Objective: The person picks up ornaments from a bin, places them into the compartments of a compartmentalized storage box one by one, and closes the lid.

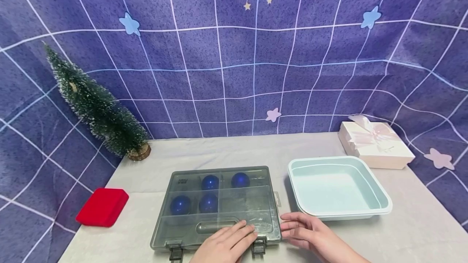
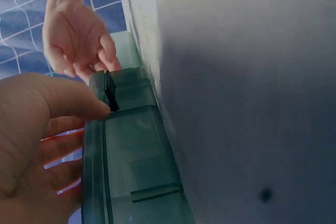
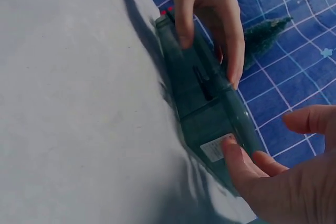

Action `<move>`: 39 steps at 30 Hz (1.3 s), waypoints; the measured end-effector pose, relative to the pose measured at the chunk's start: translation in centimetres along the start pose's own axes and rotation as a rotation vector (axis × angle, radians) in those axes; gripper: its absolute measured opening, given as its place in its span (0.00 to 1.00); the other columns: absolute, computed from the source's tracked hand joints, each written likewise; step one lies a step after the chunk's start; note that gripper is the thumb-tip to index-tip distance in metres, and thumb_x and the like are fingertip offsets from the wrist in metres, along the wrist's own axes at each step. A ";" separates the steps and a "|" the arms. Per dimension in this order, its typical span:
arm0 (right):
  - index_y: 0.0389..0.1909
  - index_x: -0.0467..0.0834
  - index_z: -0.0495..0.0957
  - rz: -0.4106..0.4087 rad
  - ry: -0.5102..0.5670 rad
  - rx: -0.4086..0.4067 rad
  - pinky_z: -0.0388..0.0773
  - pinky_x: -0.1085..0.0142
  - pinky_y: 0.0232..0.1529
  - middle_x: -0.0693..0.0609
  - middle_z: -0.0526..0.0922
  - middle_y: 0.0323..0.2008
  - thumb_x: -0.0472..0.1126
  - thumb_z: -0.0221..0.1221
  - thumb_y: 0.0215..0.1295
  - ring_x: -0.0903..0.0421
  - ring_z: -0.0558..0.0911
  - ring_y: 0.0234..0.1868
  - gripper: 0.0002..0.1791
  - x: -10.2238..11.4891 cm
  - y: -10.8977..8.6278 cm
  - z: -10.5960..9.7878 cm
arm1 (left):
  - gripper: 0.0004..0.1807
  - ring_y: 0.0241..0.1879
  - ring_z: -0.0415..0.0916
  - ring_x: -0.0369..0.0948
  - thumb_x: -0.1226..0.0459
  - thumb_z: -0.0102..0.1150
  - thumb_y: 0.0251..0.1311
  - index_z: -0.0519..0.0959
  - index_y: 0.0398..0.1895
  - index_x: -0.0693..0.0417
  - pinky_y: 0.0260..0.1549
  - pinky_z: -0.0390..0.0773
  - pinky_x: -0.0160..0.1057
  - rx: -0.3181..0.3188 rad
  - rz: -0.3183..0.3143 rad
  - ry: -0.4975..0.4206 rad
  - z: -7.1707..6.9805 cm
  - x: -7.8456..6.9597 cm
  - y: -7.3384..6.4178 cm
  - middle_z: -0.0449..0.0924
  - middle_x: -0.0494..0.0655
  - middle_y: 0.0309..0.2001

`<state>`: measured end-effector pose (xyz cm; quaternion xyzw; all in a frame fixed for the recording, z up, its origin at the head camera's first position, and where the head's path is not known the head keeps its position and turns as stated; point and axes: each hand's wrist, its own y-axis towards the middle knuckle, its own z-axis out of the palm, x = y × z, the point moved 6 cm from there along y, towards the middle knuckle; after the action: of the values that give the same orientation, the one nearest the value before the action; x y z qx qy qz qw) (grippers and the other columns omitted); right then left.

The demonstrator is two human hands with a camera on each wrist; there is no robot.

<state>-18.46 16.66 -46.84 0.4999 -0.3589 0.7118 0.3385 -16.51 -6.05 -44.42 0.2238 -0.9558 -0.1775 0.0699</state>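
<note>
A grey see-through compartment case (image 1: 243,204) lies closed on the table. Several shiny blue balls (image 1: 180,205) sit in its compartments. My left hand (image 1: 228,244) rests on the lid's front part, fingers stretched over it. In the left wrist view its thumb (image 2: 79,98) reaches down the case's front side, beside a black latch (image 2: 109,90). Another black latch (image 1: 176,253) is at the front left. My right hand (image 1: 314,234) is at the case's front right corner, fingers loosely bent. In the right wrist view its fingertips overlap a white label (image 3: 214,148) on the case's side.
A pale blue tray (image 1: 340,215) stands right of the case, close behind my right hand. A white gift box (image 1: 376,145) with a ribbon is at the back right. On the left are a red box (image 1: 102,207) and a small Christmas tree (image 1: 98,104). A blue grid cloth (image 1: 234,52) hangs behind.
</note>
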 end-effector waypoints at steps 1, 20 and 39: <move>0.65 0.21 0.63 0.014 0.033 0.018 0.79 0.60 0.55 0.44 0.81 0.53 0.34 0.48 0.76 0.52 0.82 0.53 0.24 -0.2 0.0 0.0 | 0.33 0.65 0.73 0.43 0.41 0.54 0.71 0.75 0.69 0.51 0.54 0.77 0.38 -0.001 -0.001 -0.014 -0.1 0.1 0.0 0.77 0.44 0.65; 0.68 0.23 0.66 0.119 0.151 0.294 0.77 0.67 0.55 0.37 0.80 0.60 0.36 0.45 0.78 0.54 0.80 0.59 0.25 -4.4 -0.1 3.0 | 0.30 0.65 0.73 0.44 0.64 0.68 0.62 0.75 0.67 0.56 0.59 0.73 0.36 -0.037 0.015 -0.152 -0.6 0.7 -0.1 0.76 0.47 0.66; 0.58 0.26 0.78 0.109 0.326 0.075 0.79 0.68 0.51 0.43 0.87 0.49 0.38 0.52 0.77 0.58 0.85 0.50 0.20 -7.2 1.5 4.9 | 0.31 0.65 0.74 0.44 0.64 0.71 0.58 0.76 0.66 0.57 0.60 0.72 0.34 -0.051 0.045 -0.147 -0.6 0.9 -0.3 0.78 0.50 0.65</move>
<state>-15.43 10.83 -52.81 0.3698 -0.2991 0.8137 0.3341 -17.04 -6.87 -43.95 0.1868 -0.9583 -0.2159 0.0094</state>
